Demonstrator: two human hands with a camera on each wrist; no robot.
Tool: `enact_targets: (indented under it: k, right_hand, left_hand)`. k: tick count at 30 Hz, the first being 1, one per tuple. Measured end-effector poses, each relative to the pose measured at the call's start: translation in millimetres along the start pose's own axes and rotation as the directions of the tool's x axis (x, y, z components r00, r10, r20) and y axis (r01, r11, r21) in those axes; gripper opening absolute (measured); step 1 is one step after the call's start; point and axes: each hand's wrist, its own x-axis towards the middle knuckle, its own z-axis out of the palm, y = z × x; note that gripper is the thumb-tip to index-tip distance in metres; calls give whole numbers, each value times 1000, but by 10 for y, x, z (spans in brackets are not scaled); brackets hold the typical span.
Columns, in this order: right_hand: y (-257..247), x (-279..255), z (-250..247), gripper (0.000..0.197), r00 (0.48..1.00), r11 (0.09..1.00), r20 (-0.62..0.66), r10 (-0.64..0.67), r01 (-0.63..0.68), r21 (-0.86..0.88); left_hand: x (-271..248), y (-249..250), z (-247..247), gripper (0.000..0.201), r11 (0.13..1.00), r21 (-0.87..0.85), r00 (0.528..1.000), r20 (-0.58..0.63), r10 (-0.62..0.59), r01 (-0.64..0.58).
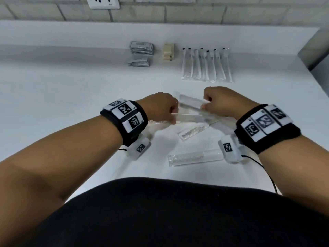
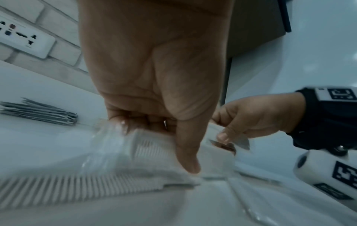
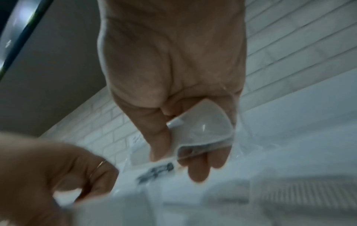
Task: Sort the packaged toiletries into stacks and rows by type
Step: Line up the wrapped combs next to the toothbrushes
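Over the middle of the white counter, both hands hold a small bundle of white combs in clear wrappers (image 1: 190, 108). My left hand (image 1: 173, 116) pinches the bundle's left end, thumb pressed on a comb (image 2: 146, 154). My right hand (image 1: 204, 106) grips the right end, fingers curled round a wrapped comb handle (image 3: 203, 128). Two more wrapped combs lie loose on the counter: one (image 1: 194, 131) just below the hands, one (image 1: 195, 157) nearer my body. Motion blurs both wrist views.
Along the back of the counter (image 1: 71, 86) stand two stacks of grey sachets (image 1: 141, 48), a stack of beige boxes (image 1: 168, 51) and a row of several wrapped toothbrushes (image 1: 206, 65). A wall socket (image 1: 103, 2) sits above. The counter's right edge (image 1: 309, 72) is near.
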Motion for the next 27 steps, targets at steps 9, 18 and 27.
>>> enact_targets:
  k: [9,18,27]
  right_hand:
    - [715,-310,-158,38,966,964,65,250,-243,-108]
    - [708,-173,-57,34,960,954,149,236,-200,-223]
    - [696,-309,-131,15,983,982,21,183,-184,46]
  left_hand:
    - [-255,-351,-225,20,971,-222,977,-170,-132,93]
    - [-190,-342,-62,44,987,34,982,101,-161,158]
    - [-260,-305,-74,23,983,49,976,116,-184,179]
